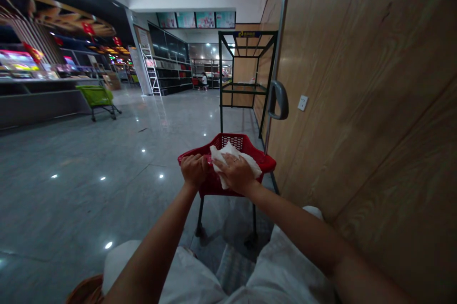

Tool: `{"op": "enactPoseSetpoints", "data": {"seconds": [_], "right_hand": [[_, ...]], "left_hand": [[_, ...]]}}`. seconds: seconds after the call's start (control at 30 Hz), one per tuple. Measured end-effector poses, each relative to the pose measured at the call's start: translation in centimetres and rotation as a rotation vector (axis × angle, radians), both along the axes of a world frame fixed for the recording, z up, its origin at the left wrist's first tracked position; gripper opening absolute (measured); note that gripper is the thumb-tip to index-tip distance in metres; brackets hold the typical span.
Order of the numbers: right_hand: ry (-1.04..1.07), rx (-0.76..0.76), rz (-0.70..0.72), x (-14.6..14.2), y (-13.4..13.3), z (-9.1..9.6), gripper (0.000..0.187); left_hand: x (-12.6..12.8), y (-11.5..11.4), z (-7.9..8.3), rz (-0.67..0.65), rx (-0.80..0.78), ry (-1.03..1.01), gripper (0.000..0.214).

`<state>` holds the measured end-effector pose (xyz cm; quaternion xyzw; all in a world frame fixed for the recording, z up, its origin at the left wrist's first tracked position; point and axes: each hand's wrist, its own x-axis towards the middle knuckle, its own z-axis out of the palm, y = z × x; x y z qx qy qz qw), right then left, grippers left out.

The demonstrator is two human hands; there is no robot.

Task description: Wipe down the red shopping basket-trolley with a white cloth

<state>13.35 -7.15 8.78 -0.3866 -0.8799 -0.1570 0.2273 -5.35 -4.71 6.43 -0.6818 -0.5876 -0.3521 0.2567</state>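
A red shopping cart (228, 188) stands right in front of my knees, its basket low and its dark wheels on the floor. My left hand (194, 169) is closed around the left part of the cart's handle. Over the right part of the handle lies a white cloth (252, 163), bunched up. My right hand (235, 173) presses on this cloth with its fingers curled over it, a ring on one finger. The part of the handle under the cloth is hidden.
A wood-panelled wall (342, 104) runs close along the right, with a grey-handled pole (279, 99) against it. Beyond the cart stands a dark metal rack (220, 89). To the left are a green cart (95, 96) and a counter. A ladder (152, 70) and a person (203, 81) are farther back.
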Motion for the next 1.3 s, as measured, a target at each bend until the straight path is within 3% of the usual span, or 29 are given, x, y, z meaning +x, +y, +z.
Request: {"op": "enactPoseSetpoints", "data": {"seconds": [0.1, 0.17, 0.37, 0.43, 0.53, 0.67, 0.73, 0.8, 0.9, 1.0, 1.07, 1.17, 1.3], "right_hand": [[0.017, -0.040, -0.066, 2.8, -0.1, -0.4, 0.042], [0.051, -0.062, -0.128, 3.1, -0.1, -0.4, 0.042], [0.109, -0.053, -0.134, -1.0, 0.6, 0.6, 0.042], [0.077, -0.043, -0.113, -0.8, 1.1, 0.5, 0.044], [0.033, -0.011, -0.118, 2.9, 2.1, -0.3, 0.046], [0.039, 0.000, -0.263, 10.1, 3.0, -1.4, 0.049], [0.065, 0.006, -0.328, 11.7, 3.0, -1.6, 0.047], [0.128, 0.020, -0.351, 10.7, 2.8, -1.6, 0.045], [0.205, 0.027, -0.279, 5.9, 2.4, -1.6, 0.042], [0.193, 0.016, -0.195, 1.7, 2.1, -1.6, 0.043], [0.145, 0.031, -0.151, 1.6, 2.3, -1.9, 0.044], [0.077, 0.062, -0.130, 5.7, 2.9, -2.5, 0.044], [0.085, 0.024, -0.269, 12.4, 3.5, -2.5, 0.043]], "left_hand": [[0.6, -0.2, -0.1, 0.023, 0.020, -0.038, 0.045], [1.5, -0.2, -0.3, 0.068, 0.054, -0.084, 0.047], [4.7, 0.0, -0.5, 0.062, 0.041, -0.079, 0.045], [5.0, 0.3, -0.4, 0.022, -0.002, -0.018, 0.044], [4.9, 0.8, -0.1, -0.030, -0.051, 0.055, 0.041], [5.3, 1.4, 0.0, -0.023, -0.051, 0.039, 0.040], [6.1, 1.5, -0.1, -0.003, -0.032, -0.014, 0.040], [7.2, 1.4, -0.2, 0.039, -0.004, -0.090, 0.041], [8.4, 1.3, -0.3, 0.074, 0.009, -0.123, 0.042], [8.2, 1.2, -0.3, 0.007, -0.034, -0.042, 0.040], [7.5, 1.2, -0.2, -0.050, -0.059, 0.016, 0.039], [6.4, 1.1, 0.0, -0.068, -0.060, 0.063, 0.038], [6.0, 1.0, -0.1, -0.032, -0.054, 0.008, 0.038]]}}
